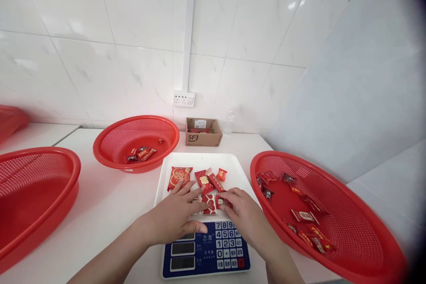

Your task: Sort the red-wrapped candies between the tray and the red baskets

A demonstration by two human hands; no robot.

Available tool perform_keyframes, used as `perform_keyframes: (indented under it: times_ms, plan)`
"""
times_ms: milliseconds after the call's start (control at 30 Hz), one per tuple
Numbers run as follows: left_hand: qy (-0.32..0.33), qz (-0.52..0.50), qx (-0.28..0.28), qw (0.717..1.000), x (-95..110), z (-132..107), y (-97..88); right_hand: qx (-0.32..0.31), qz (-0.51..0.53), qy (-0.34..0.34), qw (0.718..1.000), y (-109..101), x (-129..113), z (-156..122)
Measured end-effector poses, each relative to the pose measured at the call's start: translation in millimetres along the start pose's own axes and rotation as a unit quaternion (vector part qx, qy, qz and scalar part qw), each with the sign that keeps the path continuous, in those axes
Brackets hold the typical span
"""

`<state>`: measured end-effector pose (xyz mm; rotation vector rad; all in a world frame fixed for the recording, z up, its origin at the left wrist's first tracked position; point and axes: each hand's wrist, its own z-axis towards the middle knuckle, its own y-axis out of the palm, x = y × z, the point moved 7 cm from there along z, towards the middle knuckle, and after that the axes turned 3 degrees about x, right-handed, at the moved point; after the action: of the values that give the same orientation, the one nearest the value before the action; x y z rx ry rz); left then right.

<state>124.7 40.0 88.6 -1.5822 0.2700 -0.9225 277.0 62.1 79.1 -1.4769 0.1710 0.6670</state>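
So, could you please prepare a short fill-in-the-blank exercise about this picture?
The left hand and right hand are over the white tray of a ____.
The rightmost basket is coloured ____.
The small open box is made of ____.
The socket is fixed to the ____.
Missing words: scale; red; cardboard; wall.

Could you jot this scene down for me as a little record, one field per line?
Left hand: spread over a heart-patterned packet
Right hand: fingertips at a small red packet
Scale: white tray, blue keypad panel
Also on tray: more red packets
Right basket: red, scattered wrapped pieces
Back basket: red, a few wrapped pieces
Left basket: red, cut off by picture edge
Behind scale: cardboard box, red things inside
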Motion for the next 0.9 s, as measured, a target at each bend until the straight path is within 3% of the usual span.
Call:
perform_keyframes:
  times_ms: [133, 267, 500, 667, 900]
  plan:
    - [-0.007, 0.021, -0.004, 1.000, -10, 6, 4.2, 0.015, 0.002, 0.004, 1.000, 8, -1, 14]
    - [0.013, 0.029, 0.020, 0.999, -13, 15, -4.0, 0.035, -0.032, -0.016, 0.999, 13, -11, 26]
    - [-0.021, 0.024, 0.052, 0.998, -27, 11, -12.3, 0.079, -0.061, -0.018, 0.995, 0, -2, 36]
    - [-0.068, 0.053, 0.054, 0.995, -42, 14, -8.8, 0.009, -0.048, -0.001, 0.999, 10, 11, 47]
    - [-0.046, 0.014, 0.040, 0.998, -43, 24, -10.6, -0.047, 0.056, -0.044, 0.996, 17, -2, 42]
